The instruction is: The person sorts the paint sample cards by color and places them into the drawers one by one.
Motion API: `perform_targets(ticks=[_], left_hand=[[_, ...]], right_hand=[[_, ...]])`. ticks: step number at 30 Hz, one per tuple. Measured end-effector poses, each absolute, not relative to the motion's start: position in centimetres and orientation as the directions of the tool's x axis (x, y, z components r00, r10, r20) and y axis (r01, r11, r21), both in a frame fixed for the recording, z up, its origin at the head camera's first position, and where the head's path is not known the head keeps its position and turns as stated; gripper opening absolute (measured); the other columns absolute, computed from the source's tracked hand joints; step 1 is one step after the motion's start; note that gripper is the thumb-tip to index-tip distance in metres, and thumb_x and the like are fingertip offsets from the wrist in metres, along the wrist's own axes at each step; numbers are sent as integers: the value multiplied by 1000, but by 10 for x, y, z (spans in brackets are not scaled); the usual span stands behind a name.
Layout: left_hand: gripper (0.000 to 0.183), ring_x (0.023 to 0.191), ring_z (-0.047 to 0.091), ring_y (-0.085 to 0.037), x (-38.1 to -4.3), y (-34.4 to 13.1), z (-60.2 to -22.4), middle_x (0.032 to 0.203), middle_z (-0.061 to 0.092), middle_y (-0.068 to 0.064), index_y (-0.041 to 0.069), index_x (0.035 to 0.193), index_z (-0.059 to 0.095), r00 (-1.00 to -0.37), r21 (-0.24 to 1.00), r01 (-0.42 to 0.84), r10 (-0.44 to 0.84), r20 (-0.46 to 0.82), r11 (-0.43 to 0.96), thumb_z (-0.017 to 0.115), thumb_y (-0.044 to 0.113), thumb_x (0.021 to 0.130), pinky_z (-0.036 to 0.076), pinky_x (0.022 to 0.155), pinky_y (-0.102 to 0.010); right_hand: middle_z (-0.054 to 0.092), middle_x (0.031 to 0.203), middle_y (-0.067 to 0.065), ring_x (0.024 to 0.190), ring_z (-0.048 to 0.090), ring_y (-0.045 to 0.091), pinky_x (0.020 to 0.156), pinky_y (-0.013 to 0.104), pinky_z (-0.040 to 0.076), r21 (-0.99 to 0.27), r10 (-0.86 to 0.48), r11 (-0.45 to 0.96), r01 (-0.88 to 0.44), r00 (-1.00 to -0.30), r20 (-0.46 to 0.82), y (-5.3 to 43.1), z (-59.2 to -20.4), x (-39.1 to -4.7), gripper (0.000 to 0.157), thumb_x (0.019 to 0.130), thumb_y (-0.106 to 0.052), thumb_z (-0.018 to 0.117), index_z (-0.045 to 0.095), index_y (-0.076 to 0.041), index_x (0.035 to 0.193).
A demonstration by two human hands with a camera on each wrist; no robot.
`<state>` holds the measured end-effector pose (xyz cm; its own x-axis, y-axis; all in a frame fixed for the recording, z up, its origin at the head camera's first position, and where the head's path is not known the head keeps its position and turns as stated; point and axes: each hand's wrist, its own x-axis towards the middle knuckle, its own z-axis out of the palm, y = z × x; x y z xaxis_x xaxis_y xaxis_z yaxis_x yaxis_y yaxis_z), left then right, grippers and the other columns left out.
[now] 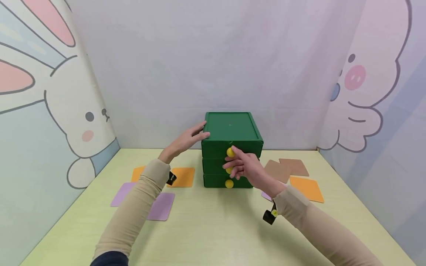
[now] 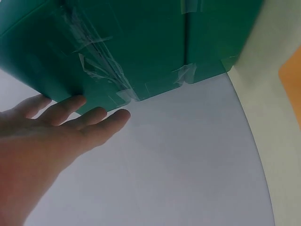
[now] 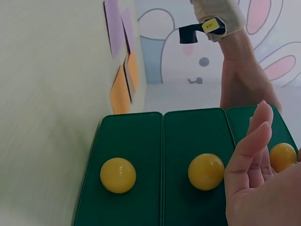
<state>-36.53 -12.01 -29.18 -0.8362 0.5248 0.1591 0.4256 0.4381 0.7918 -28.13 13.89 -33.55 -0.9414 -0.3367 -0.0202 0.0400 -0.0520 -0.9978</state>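
A green three-drawer box [image 1: 229, 127] stands at the back of the table, with a round yellow knob on each drawer. My left hand [image 1: 189, 138] rests against the box's upper left side, fingers extended; in the left wrist view these fingers [image 2: 101, 127] lie along its taped green side. At the front, my right hand [image 1: 247, 166] has thumb and index finger around the top yellow knob [image 1: 230, 152]. The right wrist view shows this knob [image 3: 283, 157] between finger and thumb. Its other fingers partly cover the middle knob [image 1: 229, 170]; the bottom knob [image 1: 229, 183] is uncovered.
Orange [image 1: 182, 177] and purple cards [image 1: 161, 207] lie on the table to the left. Brown cards [image 1: 277, 171] and another orange card [image 1: 307, 189] lie right of the box. A pale curtain [image 1: 199, 66] hangs behind, with cartoon-printed side walls.
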Motion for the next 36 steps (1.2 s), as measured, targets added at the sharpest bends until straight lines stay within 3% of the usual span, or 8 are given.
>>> perform_targets(ticks=[12,36], left_hand=[[67,150,18,-24,-368,-119,-293,163,15,1,30,156,15,-833,799,430,527,171,421,47,46,99,21,120,-52],[72,150,18,-24,-366,-122,-293,163,14,-1,27,156,14,-827,805,435,532,181,403,47,51,97,22,120,-50]], right_hand=[[71,70,-1,49,59,11,50,22,47,-1000,-285,-5,8,-959,-6,136,-335,-281,71,94,-54,53,57,14,110],[71,69,1,48,58,12,49,23,46,-997,-303,83,4,-953,-29,138,-332,-263,70,92,-58,54,61,11,103]])
